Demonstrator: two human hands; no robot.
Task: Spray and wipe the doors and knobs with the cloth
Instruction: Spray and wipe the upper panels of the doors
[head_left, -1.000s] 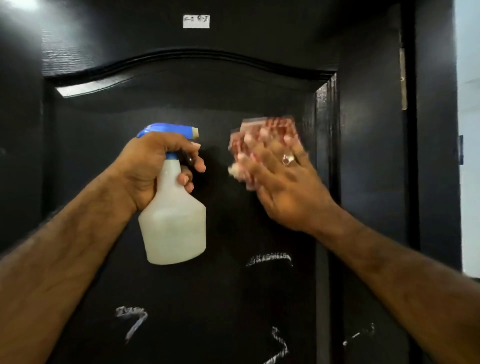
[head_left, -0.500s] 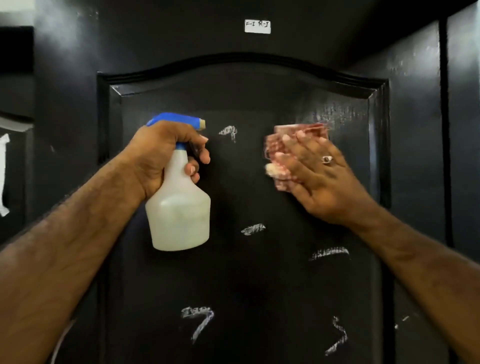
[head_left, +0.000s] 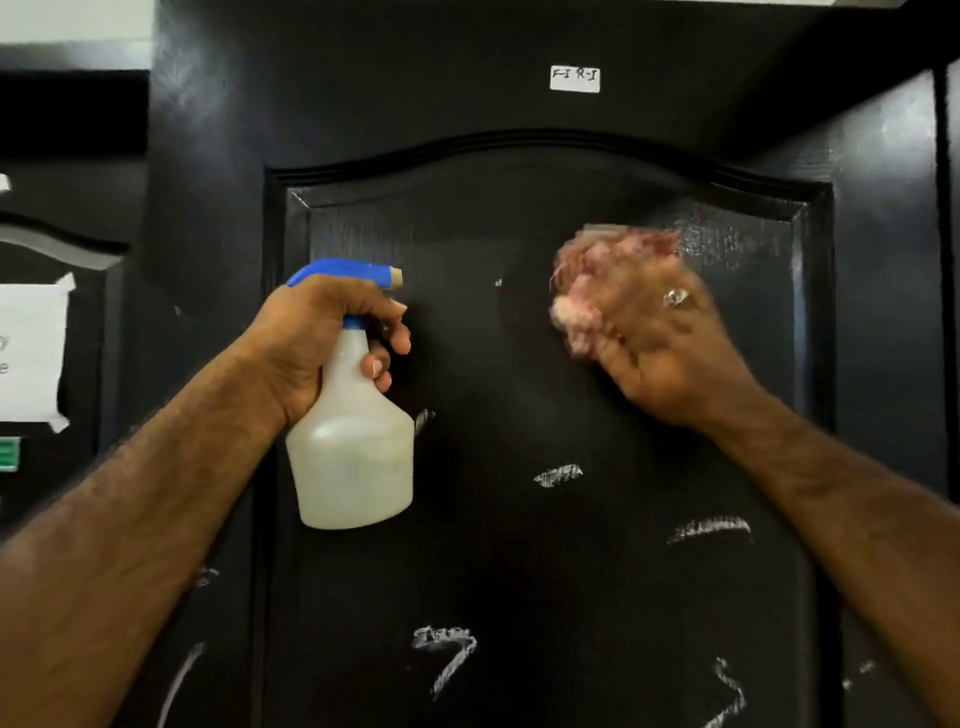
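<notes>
Currently our right hand presses the cloth flat on the black door | left hand grips the spray bottle | risk: chalky marks lower down get missed, we think

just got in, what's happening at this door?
A person is cleaning a black panelled door. The left hand grips a white spray bottle with a blue trigger head, nozzle pointing right across the panel. The right hand presses a pink-and-white cloth against the upper right of the panel; it is motion-blurred, so a wipe is underway. Several white chalky marks remain lower on the panel, not yet wiped.
</notes>
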